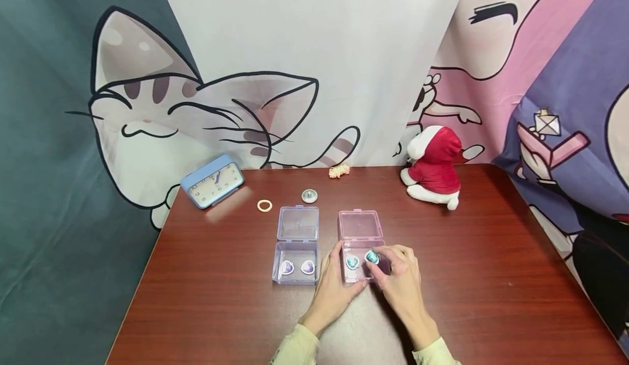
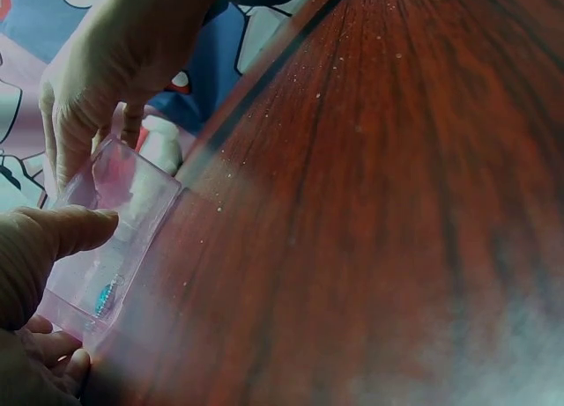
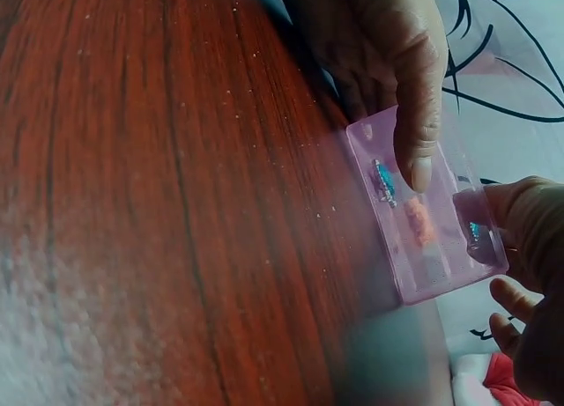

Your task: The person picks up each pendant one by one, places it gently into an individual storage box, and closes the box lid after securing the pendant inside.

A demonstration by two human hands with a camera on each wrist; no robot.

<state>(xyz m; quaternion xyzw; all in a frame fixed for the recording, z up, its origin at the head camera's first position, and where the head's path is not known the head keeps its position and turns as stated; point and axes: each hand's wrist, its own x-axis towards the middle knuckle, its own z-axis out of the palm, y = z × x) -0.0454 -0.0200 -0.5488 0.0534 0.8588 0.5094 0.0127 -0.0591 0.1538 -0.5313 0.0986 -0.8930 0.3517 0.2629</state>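
Note:
A pink clear plastic box (image 1: 360, 225) stands on the table with its lid folded back. My left hand (image 1: 335, 284) holds it at the left side, thumb along the front wall. Inside, on the left, lies a teal heart-shaped gem with a pearly rim (image 1: 351, 262). Between thumb and fingertips my right hand (image 1: 404, 279) pinches a second teal gem (image 1: 372, 256) over the right half of the box. The right wrist view shows that gem (image 3: 475, 232) through the pink plastic, partly hidden by the fingers.
Left of it is a lilac box (image 1: 297, 224), lid back, with two purple heart gems (image 1: 287, 267). Behind are a yellowish ring (image 1: 264, 205), a round metallic piece (image 1: 309, 196) and a peach-coloured hair tie (image 1: 339, 171). A blue clock (image 1: 213, 181) and red-hooded plush toy (image 1: 434, 167) flank them.

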